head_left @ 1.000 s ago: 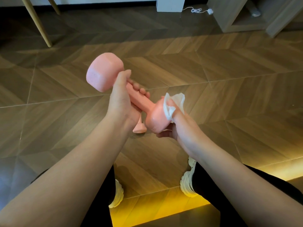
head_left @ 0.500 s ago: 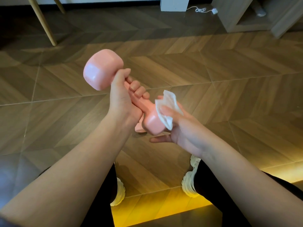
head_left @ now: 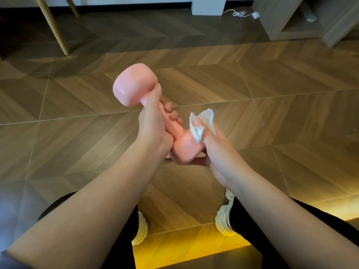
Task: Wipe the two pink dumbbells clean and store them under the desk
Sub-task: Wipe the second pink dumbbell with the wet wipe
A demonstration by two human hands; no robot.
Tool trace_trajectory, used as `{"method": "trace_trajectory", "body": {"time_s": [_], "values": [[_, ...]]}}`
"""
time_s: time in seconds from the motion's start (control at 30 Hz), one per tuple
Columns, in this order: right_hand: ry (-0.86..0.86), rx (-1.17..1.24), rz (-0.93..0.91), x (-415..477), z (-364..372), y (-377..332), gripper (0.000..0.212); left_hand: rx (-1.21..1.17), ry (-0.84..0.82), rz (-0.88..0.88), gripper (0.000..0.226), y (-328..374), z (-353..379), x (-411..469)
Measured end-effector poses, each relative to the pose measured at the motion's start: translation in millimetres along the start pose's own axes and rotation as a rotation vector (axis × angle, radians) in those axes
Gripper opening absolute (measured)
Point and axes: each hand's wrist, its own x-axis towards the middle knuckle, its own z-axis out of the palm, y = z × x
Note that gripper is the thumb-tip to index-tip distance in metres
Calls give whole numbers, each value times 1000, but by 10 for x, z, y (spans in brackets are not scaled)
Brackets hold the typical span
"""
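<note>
My left hand [head_left: 153,125] grips the handle of a pink dumbbell [head_left: 134,84], which it holds slanted over the floor with one head up and to the left. The lower head [head_left: 184,148] sits in my right hand [head_left: 215,150]. That hand wraps round it, with the thumb underneath and a finger pressing a crumpled white tissue [head_left: 200,125] onto its top side. I cannot make out a second dumbbell; my hands hide the floor right below them.
Wood-pattern floor tiles [head_left: 272,113] spread all around. Wooden legs [head_left: 54,26] stand at the back left, a white post [head_left: 208,4] and a white cable [head_left: 242,14] at the back, a wooden cabinet [head_left: 281,18] at the back right. My white shoes [head_left: 225,220] are below.
My right hand has rubbed the tissue round the lower head, opening out beneath it and then closing round it again. My left hand has kept its grip on the handle.
</note>
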Motion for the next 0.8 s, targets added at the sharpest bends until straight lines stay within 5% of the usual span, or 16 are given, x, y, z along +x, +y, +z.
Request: {"method": "trace_trajectory", "body": {"time_s": [0.2,0.4,0.47,0.6,0.8], "values": [[346,-238,-432,-64,-54,4,54,29,-43,-30,33,16,4,-11],[422,-552,-893,-111,-89,-15,6,-1,-59,-61,33,22,-2,0],[393,-754,-995,-130,-126,14,14,-24,-53,-60,33,59,-18,12],[157,-996,-942,-174,-195,86,38,-86,5,-41,32,166,-68,51],[9,-877,-897,-102,-145,72,64,-151,20,-19,29,227,-120,100]]}}
